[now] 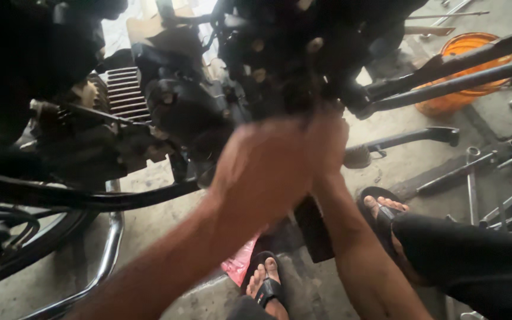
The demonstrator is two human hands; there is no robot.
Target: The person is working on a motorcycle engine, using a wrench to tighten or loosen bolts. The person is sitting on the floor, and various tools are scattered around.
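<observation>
We see our left hand (pixel 262 172) and right hand (pixel 326 137) raised together against the underside of the dark motorcycle engine (pixel 191 112), both blurred, so we cannot tell whether the fingers are closed on any part. The engine sits in the frame, its finned cylinder (pixel 122 92) exposed. Long tools (pixel 475 172) lie scattered on the concrete floor (pixel 410 160) (near an orange bucket (pixel 463 65)), so the work looks midway.

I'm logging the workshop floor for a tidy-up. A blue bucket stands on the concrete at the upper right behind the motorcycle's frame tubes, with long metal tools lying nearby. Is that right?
Not quite: in the head view the bucket is orange, not blue. The rest holds: it stands on the concrete at the upper right behind the frame tubes, with long metal tools lying nearby.
</observation>
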